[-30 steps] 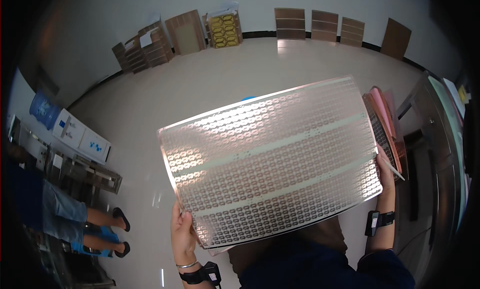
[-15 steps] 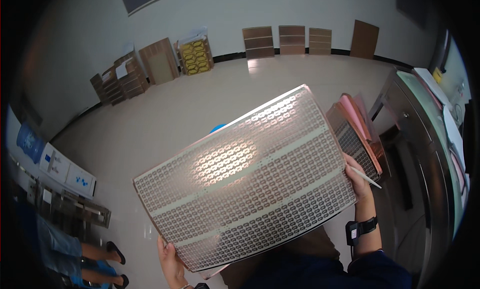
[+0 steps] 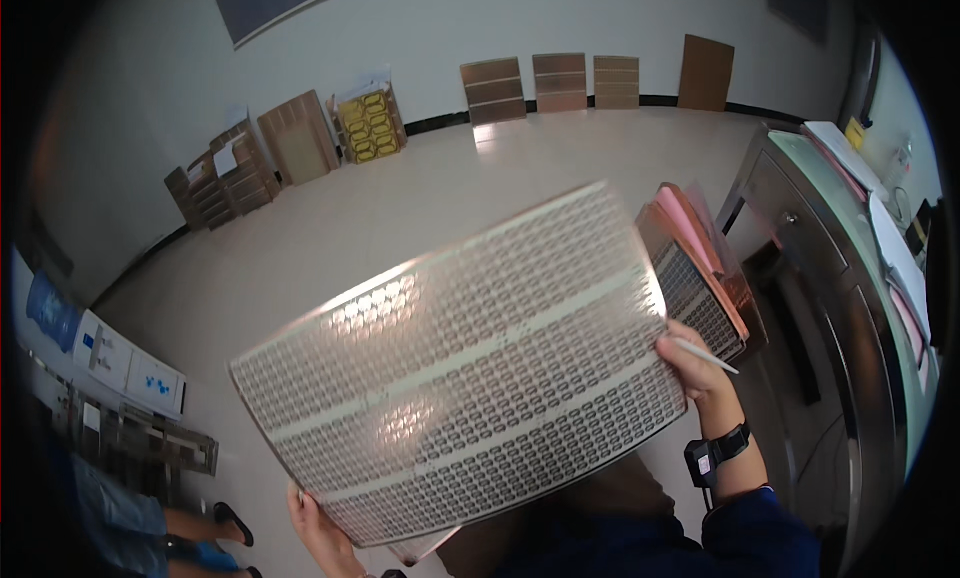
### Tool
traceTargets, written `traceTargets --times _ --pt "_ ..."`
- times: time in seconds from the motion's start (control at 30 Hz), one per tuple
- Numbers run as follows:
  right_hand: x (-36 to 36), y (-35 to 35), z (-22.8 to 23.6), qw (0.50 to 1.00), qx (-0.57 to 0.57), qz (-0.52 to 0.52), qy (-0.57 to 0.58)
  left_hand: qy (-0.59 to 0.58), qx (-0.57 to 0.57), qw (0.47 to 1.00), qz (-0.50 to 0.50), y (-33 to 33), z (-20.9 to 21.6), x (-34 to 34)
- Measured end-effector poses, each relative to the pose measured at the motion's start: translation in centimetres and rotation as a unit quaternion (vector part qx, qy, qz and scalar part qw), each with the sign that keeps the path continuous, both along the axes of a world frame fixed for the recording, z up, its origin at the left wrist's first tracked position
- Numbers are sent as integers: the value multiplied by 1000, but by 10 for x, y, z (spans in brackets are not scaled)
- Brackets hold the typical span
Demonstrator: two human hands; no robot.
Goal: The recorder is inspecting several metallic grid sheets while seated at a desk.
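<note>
A large, thin circuit board panel (image 3: 480,363) with copper-coloured edges and rows of small repeated patterns is held up in front of me, tilted and slightly bowed. My left hand (image 3: 325,536) grips its lower left edge, thumb in front and the other fingers partly behind. At the right edge, my right hand (image 3: 698,366) pinches the panel and also keeps a thin white pen-like stick (image 3: 712,356) between its fingers, pointing right. Below the panel's lower edge, a corner of what looks like another sheet (image 3: 428,548) shows.
More panels with pink sheets (image 3: 690,228) lean beside a metal desk (image 3: 815,233) on the right. Stacked boards (image 3: 245,173) and single panels (image 3: 560,81) stand along the far wall. At left are a water bottle (image 3: 52,313), a metal rack (image 3: 150,428) and another person's legs (image 3: 125,498).
The panel and both hands have shifted slightly left in view. The panel's tilt has changed, its bright reflections have moved, and its surface looks more bowed. Both hands keep their hold.
</note>
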State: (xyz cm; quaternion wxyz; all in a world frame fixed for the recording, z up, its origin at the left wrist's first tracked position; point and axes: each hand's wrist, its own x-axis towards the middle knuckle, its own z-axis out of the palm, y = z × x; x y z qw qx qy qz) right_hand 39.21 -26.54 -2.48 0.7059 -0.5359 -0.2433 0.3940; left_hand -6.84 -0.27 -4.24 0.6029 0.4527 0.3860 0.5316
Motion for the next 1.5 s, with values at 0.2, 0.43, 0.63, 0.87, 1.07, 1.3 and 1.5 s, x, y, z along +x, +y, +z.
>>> traceTargets --times 0.2,0.43,0.63,0.87,1.07,1.3,1.5 --pt "4 -20 19 950 136 -233 -157 18 39 998 37 11 23 20" --pt "22 -53 84 833 190 -427 -296 307 48 946 92 6 -41 -9" --pt "21 -47 91 770 -160 -388 -481 183 -104 971 113 -9 -74 -21" --pt "48 -10 1 750 -326 -231 -527 36 -196 977 77 -10 -75 -10" --pt "61 0 -35 664 -416 -259 -565 26 -162 983 85 4 -113 -38" --pt "76 13 -26 588 -311 -315 -677 84 -197 972 94 0 -85 -21" --pt "6 63 -45 837 -181 -121 -503 113 -145 977 110 6 -87 -25"
